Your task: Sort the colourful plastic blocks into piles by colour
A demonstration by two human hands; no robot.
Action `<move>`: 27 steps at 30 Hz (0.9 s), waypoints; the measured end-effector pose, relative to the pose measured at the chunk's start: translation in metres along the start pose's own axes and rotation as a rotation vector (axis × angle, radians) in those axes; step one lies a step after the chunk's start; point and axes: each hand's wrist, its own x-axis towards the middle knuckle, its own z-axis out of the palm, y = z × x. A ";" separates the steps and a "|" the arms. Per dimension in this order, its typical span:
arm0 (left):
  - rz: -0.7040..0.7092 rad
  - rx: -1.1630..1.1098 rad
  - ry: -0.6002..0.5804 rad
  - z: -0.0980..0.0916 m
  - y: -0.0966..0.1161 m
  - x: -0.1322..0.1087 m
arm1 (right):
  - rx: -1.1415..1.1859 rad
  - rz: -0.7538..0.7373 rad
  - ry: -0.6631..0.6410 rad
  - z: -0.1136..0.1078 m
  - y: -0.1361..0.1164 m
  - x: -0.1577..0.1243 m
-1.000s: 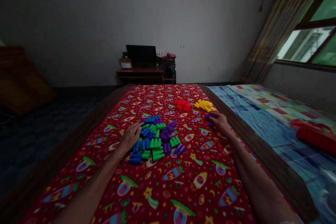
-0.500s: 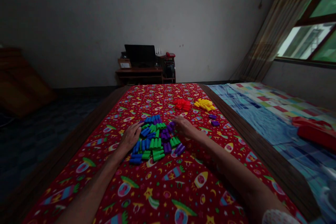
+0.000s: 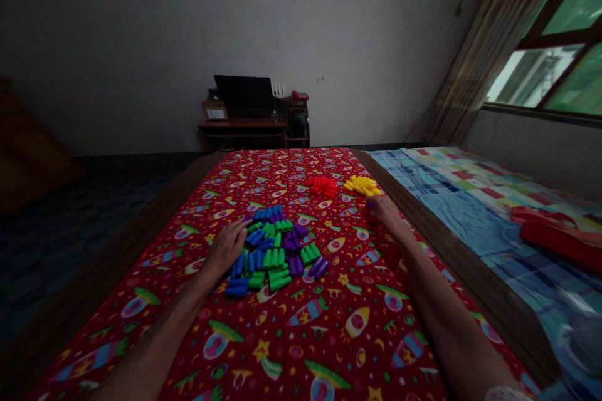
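Blue pieces [image 3: 255, 260], green pieces [image 3: 274, 258] and purple pieces [image 3: 295, 265] lie mixed in one pile on the red patterned cloth [image 3: 301, 338]. My left hand [image 3: 228, 244] rests at the pile's left edge, fingers apart, touching or just beside the blue pieces. Over at the right side of the cloth, my right hand [image 3: 383, 208] is closed with a purple piece [image 3: 370, 204] at its fingertips. Just beyond it sits a heap of yellow pieces [image 3: 362, 185], and left of that a heap of red pieces [image 3: 322, 186].
A desk [image 3: 242, 127] with a black monitor [image 3: 244, 96] stands against the far wall. To the right is a bed with a blue checked sheet [image 3: 470, 219] and a red bag [image 3: 559, 241]. A wooden cabinet [image 3: 32, 150] is at the left.
My right hand has moved right from the mixed pile to the spot near the yellow heap, carrying a purple piece. My left hand stays beside the pile. The view has shifted slightly.
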 end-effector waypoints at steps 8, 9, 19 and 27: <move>-0.009 0.002 -0.003 0.000 -0.003 0.000 | 0.318 -0.286 0.098 0.011 -0.065 -0.006; -0.007 0.000 -0.004 0.000 -0.003 0.000 | 0.382 -0.393 0.041 0.017 -0.083 -0.011; -0.007 0.009 -0.017 -0.002 0.000 -0.001 | 0.434 -0.609 -0.142 0.042 -0.124 -0.018; 0.023 0.000 0.020 0.004 -0.005 -0.001 | -0.089 -0.049 -0.079 -0.011 -0.039 -0.010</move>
